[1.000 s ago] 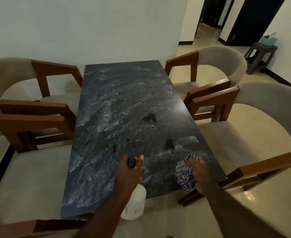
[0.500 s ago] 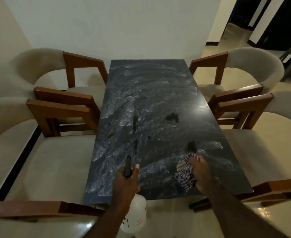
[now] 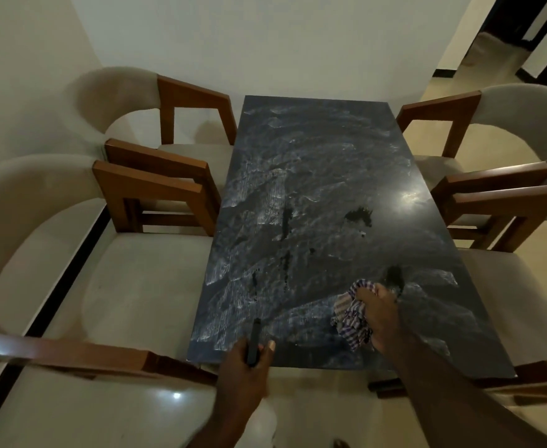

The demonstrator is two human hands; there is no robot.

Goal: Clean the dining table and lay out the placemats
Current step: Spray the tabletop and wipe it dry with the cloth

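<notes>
A dark marble dining table [image 3: 314,176] stretches away from me, streaked with pale smears and a few dark wet patches. My right hand [image 3: 380,313] grips a bunched checked cloth [image 3: 351,313] and presses it on the table's near right part, beside a dark wet patch [image 3: 395,274]. At the near edge my left hand [image 3: 244,367] holds a spray bottle by its black nozzle [image 3: 253,342]; the white body of the bottle is mostly hidden under my arm. No placemats are in view.
Beige cushioned chairs with brown wooden arms flank the table: two on the left [image 3: 155,189] and two on the right [image 3: 498,195]. Another wooden chair arm [image 3: 62,352] crosses the near left. A white wall stands behind the table; a dark doorway [image 3: 524,21] opens at top right.
The view has swung left, so the table now sits further right in the frame. Both hands keep their hold; the left hand with the bottle sits lower at the table's near edge.
</notes>
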